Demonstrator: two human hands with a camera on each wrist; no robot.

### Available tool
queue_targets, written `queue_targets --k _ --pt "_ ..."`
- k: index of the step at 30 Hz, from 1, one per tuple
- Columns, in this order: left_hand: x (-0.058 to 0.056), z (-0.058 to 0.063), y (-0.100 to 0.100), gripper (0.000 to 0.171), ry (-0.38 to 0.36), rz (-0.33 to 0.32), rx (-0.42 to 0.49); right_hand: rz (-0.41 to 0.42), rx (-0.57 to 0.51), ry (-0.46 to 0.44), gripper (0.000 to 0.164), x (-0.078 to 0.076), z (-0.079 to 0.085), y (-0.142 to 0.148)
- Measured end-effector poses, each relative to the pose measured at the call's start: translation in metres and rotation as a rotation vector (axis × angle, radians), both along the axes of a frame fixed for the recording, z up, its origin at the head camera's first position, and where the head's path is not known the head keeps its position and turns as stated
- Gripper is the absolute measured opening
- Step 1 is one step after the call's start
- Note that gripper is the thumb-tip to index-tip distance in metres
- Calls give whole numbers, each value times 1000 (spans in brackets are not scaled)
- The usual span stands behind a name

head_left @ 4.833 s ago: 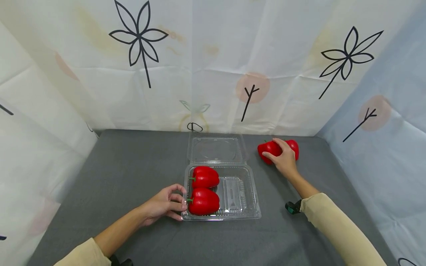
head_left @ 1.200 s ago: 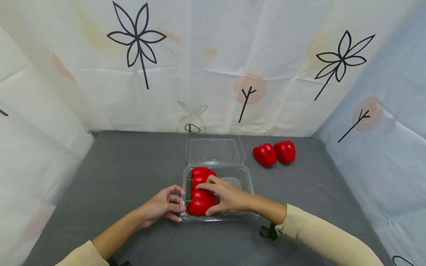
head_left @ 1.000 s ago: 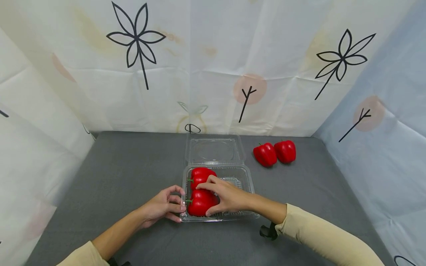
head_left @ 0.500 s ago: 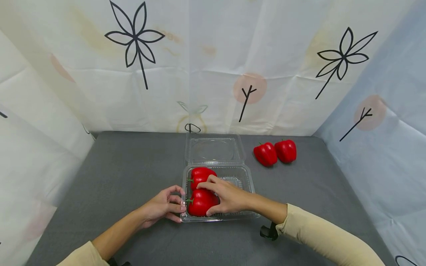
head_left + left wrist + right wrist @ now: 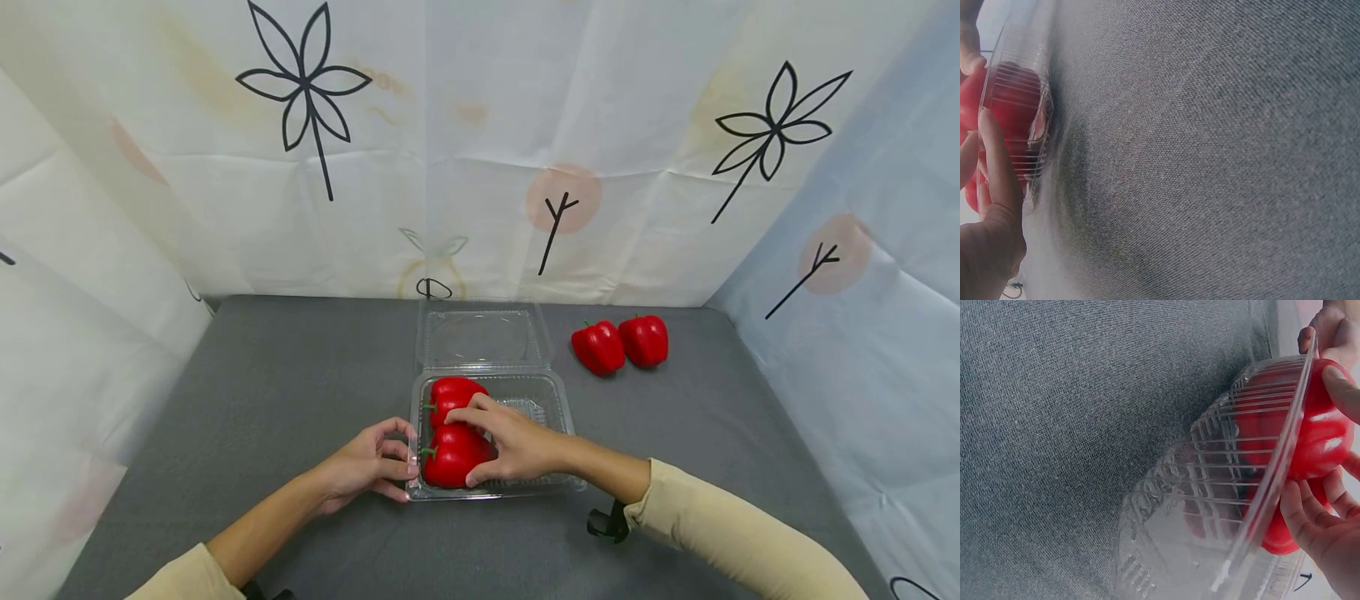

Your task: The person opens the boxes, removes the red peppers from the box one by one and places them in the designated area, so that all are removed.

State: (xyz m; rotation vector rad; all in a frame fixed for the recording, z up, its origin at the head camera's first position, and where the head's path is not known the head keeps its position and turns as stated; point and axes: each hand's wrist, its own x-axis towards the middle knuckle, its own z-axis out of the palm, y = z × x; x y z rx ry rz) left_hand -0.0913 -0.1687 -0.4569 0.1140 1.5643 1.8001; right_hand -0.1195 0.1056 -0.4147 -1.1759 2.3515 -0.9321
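Observation:
A clear plastic clamshell container [image 5: 564, 408] lies on the grey cloth with its lid folded back. Two red bell peppers with green stems sit in its left half, one behind the other. My right hand [image 5: 521, 442] grips the near bell pepper [image 5: 453, 460], thumb on its near side and fingers over its far side. Behind it, the far bell pepper [image 5: 452, 396] is partly covered by those fingers. At the container's left edge my left hand [image 5: 360, 468] holds the rim; in the left wrist view its thumb [image 5: 999, 162] lies along the outer wall.
Two more red bell peppers, a left one [image 5: 597, 348] and a right one [image 5: 643, 340], lie side by side at the back right. The container's lid [image 5: 483, 337] reaches back towards the patterned curtain [image 5: 480, 167]. Grey cloth [image 5: 300, 358] covers the table.
Earlier my right hand was on a bell pepper at the back right; it has since come to the near bell pepper in the container. Over the last second almost nothing has moved.

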Motion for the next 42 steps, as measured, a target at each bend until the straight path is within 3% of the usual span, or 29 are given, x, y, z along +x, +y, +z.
queue_targets --k 15,23,34,42 --pt "1 1 0 45 -5 2 3 -2 -63 -98 70 -2 9 13" --pt "2 1 0 42 10 6 12 -30 -55 -46 67 0 17 34" --pt "2 2 0 44 19 19 -3 -187 -69 -31 70 -7 29 76" --pt "2 2 -1 45 17 14 -6 -299 -82 54 75 -12 38 109"
